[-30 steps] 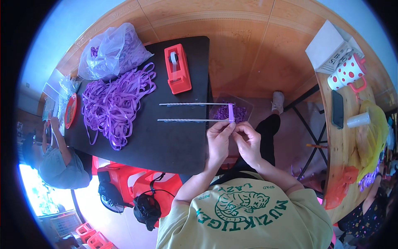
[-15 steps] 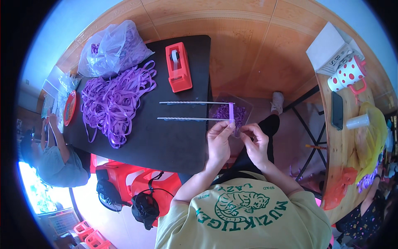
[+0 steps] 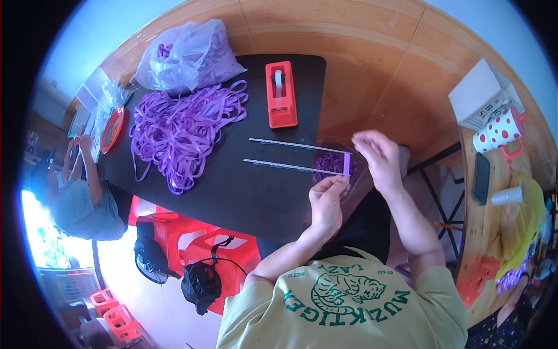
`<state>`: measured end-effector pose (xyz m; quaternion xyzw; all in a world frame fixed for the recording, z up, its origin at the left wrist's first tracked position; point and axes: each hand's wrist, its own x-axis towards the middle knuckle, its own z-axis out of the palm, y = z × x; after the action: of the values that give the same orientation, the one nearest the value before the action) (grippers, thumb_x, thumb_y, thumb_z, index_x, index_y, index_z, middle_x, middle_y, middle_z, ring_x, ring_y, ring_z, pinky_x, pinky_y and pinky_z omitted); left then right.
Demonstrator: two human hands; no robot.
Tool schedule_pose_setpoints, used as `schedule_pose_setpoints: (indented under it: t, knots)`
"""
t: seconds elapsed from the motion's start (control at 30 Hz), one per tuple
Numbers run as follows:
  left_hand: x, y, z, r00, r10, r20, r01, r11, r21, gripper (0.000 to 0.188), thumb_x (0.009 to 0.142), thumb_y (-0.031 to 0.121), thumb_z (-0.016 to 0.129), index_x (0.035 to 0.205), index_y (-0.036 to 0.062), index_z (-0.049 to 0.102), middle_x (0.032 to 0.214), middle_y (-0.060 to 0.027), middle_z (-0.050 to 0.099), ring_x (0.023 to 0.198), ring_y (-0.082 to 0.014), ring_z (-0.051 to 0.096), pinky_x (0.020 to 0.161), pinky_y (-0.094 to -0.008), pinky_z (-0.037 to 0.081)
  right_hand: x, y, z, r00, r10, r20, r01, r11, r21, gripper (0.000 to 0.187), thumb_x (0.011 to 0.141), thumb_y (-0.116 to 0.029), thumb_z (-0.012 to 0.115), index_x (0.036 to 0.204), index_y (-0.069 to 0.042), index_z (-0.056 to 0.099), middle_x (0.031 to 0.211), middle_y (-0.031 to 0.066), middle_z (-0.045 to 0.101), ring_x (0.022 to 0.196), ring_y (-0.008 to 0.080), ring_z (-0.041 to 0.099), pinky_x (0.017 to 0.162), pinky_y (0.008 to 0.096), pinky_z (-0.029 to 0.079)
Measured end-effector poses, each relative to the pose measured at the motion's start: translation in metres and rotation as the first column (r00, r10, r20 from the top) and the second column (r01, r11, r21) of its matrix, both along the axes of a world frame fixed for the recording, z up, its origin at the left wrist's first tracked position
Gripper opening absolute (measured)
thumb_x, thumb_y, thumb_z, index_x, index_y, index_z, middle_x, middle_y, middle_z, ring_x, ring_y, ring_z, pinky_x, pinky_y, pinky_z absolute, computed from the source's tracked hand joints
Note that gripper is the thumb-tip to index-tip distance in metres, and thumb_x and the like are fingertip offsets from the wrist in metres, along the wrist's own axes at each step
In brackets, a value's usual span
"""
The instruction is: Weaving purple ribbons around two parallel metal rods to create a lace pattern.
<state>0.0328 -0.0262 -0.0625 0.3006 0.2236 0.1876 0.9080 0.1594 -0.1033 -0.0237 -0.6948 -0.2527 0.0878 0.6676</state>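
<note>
Two thin twisted metal rods (image 3: 290, 167) stick out past the right edge of the dark table. A short purple ribbon (image 3: 347, 164) spans their tips. My left hand (image 3: 326, 200) pinches this ribbon at the lower rod's tip, thumb against fingers. Raised beside the upper rod's tip is my right hand (image 3: 379, 160), its fingers bent toward the thumb; whatever they may hold cannot be made out. Beneath the rod ends, a clear container (image 3: 356, 185) with purple pieces is partly hidden by my left hand.
On the dark table (image 3: 256, 203) lie a purple ribbon heap (image 3: 174, 136), a filled plastic bag (image 3: 189, 55) and a red tape dispenser (image 3: 281, 95). Red stools (image 3: 229, 250) stand below. A wooden table (image 3: 474, 232) at right holds a phone (image 3: 480, 179) and dotted mug (image 3: 499, 129). Another person (image 3: 87, 203) sits far left.
My right hand has risen from beside my left hand to the upper rod's tip. My left hand keeps its pinch at the lower rod. The whole view has shifted slightly.
</note>
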Motion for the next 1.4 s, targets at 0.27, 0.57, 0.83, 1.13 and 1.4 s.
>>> schedule_pose_setpoints:
  t: [0.27, 0.57, 0.83, 1.13, 1.4]
  knots:
    - [-0.001, 0.004, 0.001, 1.0, -0.019, 0.017, 0.019, 0.999, -0.03, 0.019, 0.091, 0.013, 0.055, 0.08, 0.0017, 0.065, 0.077, -0.005, 0.062, 0.072, -0.0126, 0.056, 0.068, -0.0262, 0.041, 0.037, 0.145, 0.048, 0.97, 0.203, -0.134, -0.228, 0.952, -0.205, 0.022, 0.087, -0.018, 0.064, 0.086, 0.003, 0.068, 0.077, 0.0056, 0.064, 0.077, 0.0083, 0.055, 0.071, 0.0242, 0.042]
    - [0.002, 0.003, 0.005, 0.998, 0.02, 0.052, -0.018, 0.999, -0.032, 0.029, 0.096, 0.021, 0.051, 0.076, 0.006, 0.065, 0.073, 0.0003, 0.06, 0.068, -0.0068, 0.051, 0.064, -0.0213, 0.037, 0.018, 0.174, 0.052, 0.854, 0.146, -0.5, -0.142, 0.989, 0.045, 0.013, 0.084, -0.012, 0.065, 0.082, 0.001, 0.065, 0.083, 0.0088, 0.066, 0.08, 0.0149, 0.06, 0.078, 0.029, 0.043]
    - [-0.002, 0.002, 0.0, 0.997, 0.037, 0.071, -0.032, 0.996, -0.078, 0.026, 0.097, 0.016, 0.042, 0.096, -0.0001, 0.062, 0.092, -0.0072, 0.065, 0.081, -0.0138, 0.06, 0.074, -0.0273, 0.046, -0.034, 0.144, 0.054, 0.857, 0.157, -0.491, -0.052, 0.974, 0.222, 0.006, 0.082, -0.009, 0.066, 0.084, -0.003, 0.065, 0.079, 0.0022, 0.062, 0.078, 0.0082, 0.052, 0.074, 0.0214, 0.037]
    - [-0.002, 0.002, -0.003, 0.997, 0.024, 0.069, -0.017, 0.996, -0.093, 0.022, 0.096, 0.016, 0.045, 0.093, 0.0021, 0.062, 0.092, -0.0067, 0.064, 0.083, -0.0149, 0.06, 0.076, -0.0302, 0.047, -0.001, 0.146, -0.009, 0.997, 0.021, 0.074, -0.019, 0.999, -0.029, 0.009, 0.081, -0.004, 0.067, 0.077, 0.004, 0.065, 0.1, 0.0065, 0.051, 0.076, 0.0118, 0.055, 0.068, 0.0266, 0.044]
    - [0.003, 0.003, -0.005, 0.999, 0.0, 0.047, 0.003, 0.998, -0.067, 0.024, 0.095, 0.021, 0.05, 0.084, 0.0047, 0.061, 0.079, -0.0035, 0.061, 0.074, -0.0132, 0.054, 0.071, -0.0296, 0.04, 0.035, 0.093, 0.017, 0.967, 0.255, 0.007, -0.25, 0.953, -0.169, 0.01, 0.079, -0.006, 0.068, 0.079, 0.003, 0.065, 0.072, 0.0043, 0.059, 0.066, 0.0089, 0.052, 0.061, 0.0263, 0.042]
